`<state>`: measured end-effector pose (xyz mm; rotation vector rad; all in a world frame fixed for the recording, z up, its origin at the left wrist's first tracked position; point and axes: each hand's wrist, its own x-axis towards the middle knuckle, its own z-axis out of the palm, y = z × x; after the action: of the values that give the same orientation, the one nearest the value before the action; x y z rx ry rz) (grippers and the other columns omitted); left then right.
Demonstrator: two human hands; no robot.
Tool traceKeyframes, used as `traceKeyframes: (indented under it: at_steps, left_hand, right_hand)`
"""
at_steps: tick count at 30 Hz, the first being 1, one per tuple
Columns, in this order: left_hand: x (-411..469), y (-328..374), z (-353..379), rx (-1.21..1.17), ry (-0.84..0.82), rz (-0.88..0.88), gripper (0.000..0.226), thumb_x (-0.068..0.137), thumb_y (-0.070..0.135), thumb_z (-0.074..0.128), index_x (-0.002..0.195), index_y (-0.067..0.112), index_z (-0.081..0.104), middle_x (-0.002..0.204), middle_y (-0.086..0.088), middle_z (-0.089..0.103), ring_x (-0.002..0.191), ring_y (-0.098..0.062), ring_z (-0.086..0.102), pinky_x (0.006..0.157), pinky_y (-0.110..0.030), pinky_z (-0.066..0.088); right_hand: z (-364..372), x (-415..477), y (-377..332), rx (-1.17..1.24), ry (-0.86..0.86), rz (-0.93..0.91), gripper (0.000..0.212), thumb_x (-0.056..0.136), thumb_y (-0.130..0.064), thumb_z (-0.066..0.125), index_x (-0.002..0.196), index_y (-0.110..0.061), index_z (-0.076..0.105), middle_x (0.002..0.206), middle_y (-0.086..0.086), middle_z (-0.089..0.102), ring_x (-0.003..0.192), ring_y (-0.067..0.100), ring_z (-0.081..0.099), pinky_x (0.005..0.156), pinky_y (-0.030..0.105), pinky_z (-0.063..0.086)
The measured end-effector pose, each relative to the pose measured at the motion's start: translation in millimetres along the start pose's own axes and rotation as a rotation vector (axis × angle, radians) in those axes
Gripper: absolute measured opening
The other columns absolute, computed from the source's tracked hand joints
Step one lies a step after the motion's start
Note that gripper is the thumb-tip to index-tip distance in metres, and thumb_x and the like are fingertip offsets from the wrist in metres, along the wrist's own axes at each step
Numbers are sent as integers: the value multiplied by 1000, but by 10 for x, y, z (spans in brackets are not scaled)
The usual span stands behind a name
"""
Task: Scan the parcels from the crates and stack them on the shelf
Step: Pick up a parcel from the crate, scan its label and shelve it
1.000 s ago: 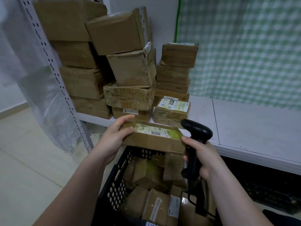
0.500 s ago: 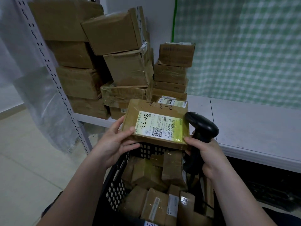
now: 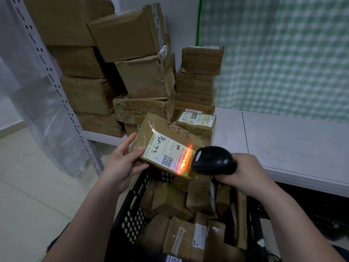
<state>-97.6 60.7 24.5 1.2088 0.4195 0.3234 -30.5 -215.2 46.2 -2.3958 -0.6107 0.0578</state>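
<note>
Shelving (image 3: 283,140) spans the view from nine round to three o'clock. Its white deck is bare at two o'clock and loaded at eleven with stacked cartons (image 3: 132,35), several of them dented and leaning. At six o'clock the black lattice crate (image 3: 132,214) holds a jumble of small brown parcels (image 3: 170,201).

Above the crate's far rim, near the middle of the view, is the parcel in hand (image 3: 170,129), a flat, taped cardboard box tilted label-up. The left hand (image 3: 122,163) grips its nine o'clock end, thumb on the label face and fingers round behind. Since one hand carries it by an end, it is probably light. The board looks stiff enough to keep its shape, but the glossy tape likely makes the faces slick. A pinch across an edge therefore seems safer than a palm laid flat on it. Being so flat, it should stack well on the small labelled box (image 3: 198,120) at one o'clock of it, or on the bare deck.

The right hand (image 3: 245,169), at four o'clock, is wrapped round the handle of the black scanner (image 3: 211,159), whose head sits just beside the parcel's three o'clock end. The white label (image 3: 166,150) faces up, and a red-orange beam (image 3: 187,156) lies across its barcode. The scan appears to be under way, and the stacking is not yet done.
</note>
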Motion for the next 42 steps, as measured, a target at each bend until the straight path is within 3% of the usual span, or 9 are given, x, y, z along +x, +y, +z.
traceKeyframes:
  at_steps: [7, 14, 19, 22, 28, 32, 37, 42]
  left_hand:
    - [7, -8, 7, -2, 4, -7, 55, 93, 5, 55, 142, 29, 44, 122, -10, 65, 90, -22, 73, 68, -35, 61]
    - [-5, 26, 80, -22, -3, -27, 55, 93, 6, 56, 141, 30, 45, 121, -11, 65, 93, -24, 72, 67, -34, 61]
    - [-1, 107, 306, -33, -56, -32, 55, 91, 9, 58, 141, 29, 45, 119, -12, 67, 93, -26, 72, 68, -36, 61]
    - [24, 211, 537, -76, -83, -40, 52, 92, 8, 57, 140, 27, 47, 121, -13, 65, 92, -29, 72, 69, -38, 61]
    - [192, 481, 1130, -49, -144, -16, 47, 97, 10, 52, 141, 25, 42, 125, -16, 61, 81, -28, 73, 64, -35, 61]
    - [385, 706, 1461, -72, -105, -17, 44, 99, 13, 50, 140, 22, 39, 118, -14, 63, 75, -25, 72, 56, -33, 61]
    - [640, 1003, 1759, -84, -92, -3, 43, 101, 16, 47, 142, 18, 35, 111, -11, 64, 80, -26, 69, 55, -33, 60]
    - [986, 1306, 2092, -67, -64, 32, 43, 102, 17, 45, 143, 18, 35, 94, -4, 61, 82, -24, 66, 57, -33, 59]
  right_hand:
    - [51, 2, 21, -63, 11, -5, 28, 69, -18, 78, 61, -33, 56, 65, -8, 62, 69, 11, 62, 64, 33, 53]
    - [-23, -9, 13, -7, 22, -11, 36, 71, -12, 79, 63, -36, 53, 65, -13, 59, 68, 0, 57, 55, 16, 36]
    - [-126, 37, 43, 287, 88, 56, 24, 72, -14, 80, 76, -31, 64, 74, -12, 66, 72, -3, 59, 57, 11, 40]
    - [-197, 126, 112, 550, 170, 168, 13, 73, -14, 78, 83, -17, 69, 74, -2, 68, 69, 13, 61, 65, 26, 45]
    - [-479, 362, 153, 866, 304, 260, 30, 81, -5, 72, 108, -15, 63, 96, 3, 70, 86, 20, 66, 69, 33, 51]
    - [-673, 570, 165, 1034, 343, 273, 26, 82, -7, 71, 105, -14, 62, 94, 3, 67, 79, 19, 64, 62, 29, 48]
    - [-929, 925, 90, 1222, 353, 318, 23, 83, -14, 71, 103, -15, 61, 98, 9, 68, 86, 31, 69, 50, 23, 51]
    - [-1198, 1426, -44, 1285, 399, 308, 26, 84, -16, 71, 108, -12, 61, 96, 8, 69, 72, 26, 69, 45, 20, 49]
